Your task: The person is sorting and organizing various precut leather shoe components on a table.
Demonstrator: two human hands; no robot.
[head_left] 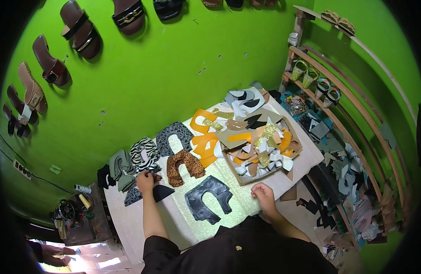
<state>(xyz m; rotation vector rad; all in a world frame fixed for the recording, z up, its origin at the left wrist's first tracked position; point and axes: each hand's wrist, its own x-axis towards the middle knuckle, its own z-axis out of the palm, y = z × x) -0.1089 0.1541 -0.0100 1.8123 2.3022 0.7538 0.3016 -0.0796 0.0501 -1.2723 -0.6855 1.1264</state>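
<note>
My left hand (146, 181) is at the lower edge of a pile of zebra-striped cut pieces (144, 153), fingers closed; what they grip, if anything, is hidden. Just below it lie a speckled dark piece (133, 195) and a plain black piece (160, 193). My right hand (264, 196) hovers near the front of a cardboard box (242, 180), its fingers curled in with nothing visible in them. Between my hands lies a black U-shaped leather piece (209, 195). Beyond it are leopard-print pieces (184, 168), black-and-grey patterned pieces (174, 137) and orange pieces (205, 148).
Scraps fill and overhang the box. Folded grey-green pieces (121, 166) lie at the table's left. A sewing machine (65, 210) stands left, with another person's hands (60, 255) below it. Wooden racks (342, 68) with sandals curve along the right; sandals (85, 34) hang on the green wall.
</note>
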